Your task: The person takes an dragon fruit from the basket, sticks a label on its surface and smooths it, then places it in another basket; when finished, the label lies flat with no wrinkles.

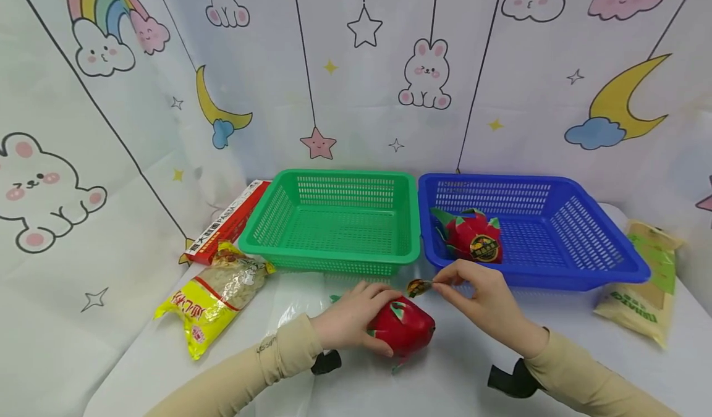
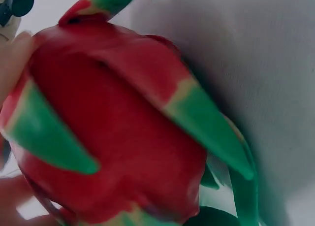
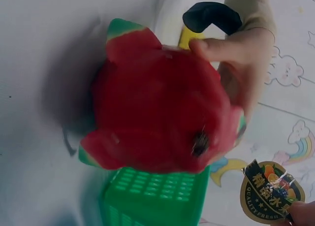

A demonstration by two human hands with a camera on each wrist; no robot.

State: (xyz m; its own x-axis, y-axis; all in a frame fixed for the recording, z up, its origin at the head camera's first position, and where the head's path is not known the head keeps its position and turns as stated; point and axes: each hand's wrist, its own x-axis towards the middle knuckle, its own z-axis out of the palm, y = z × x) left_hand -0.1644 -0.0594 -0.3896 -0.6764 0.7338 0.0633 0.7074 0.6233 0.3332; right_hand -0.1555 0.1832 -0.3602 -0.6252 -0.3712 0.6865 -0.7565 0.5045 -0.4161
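Note:
A red dragon fruit (image 1: pixel 408 327) with green-tipped scales lies on the white table in front of the baskets. My left hand (image 1: pixel 356 318) grips it from its left side, the thumb low and the fingers over the top. My right hand (image 1: pixel 486 299) pinches a round black-and-gold fruit sticker (image 3: pixel 268 191) by its edge, just above and right of the fruit. In the right wrist view the sticker is apart from the fruit. A second dragon fruit (image 1: pixel 464 235) with a similar sticker sits in the left part of the blue basket (image 1: pixel 589 275).
A green basket (image 1: pixel 334 259) stands beside the blue one. To the left lie a yellow snack bag (image 1: pixel 217 299) and a red box (image 1: pixel 228 222); a beige-green packet (image 1: pixel 639 287) is at the right. Clear plastic (image 1: pixel 286 343) lies under the left forearm.

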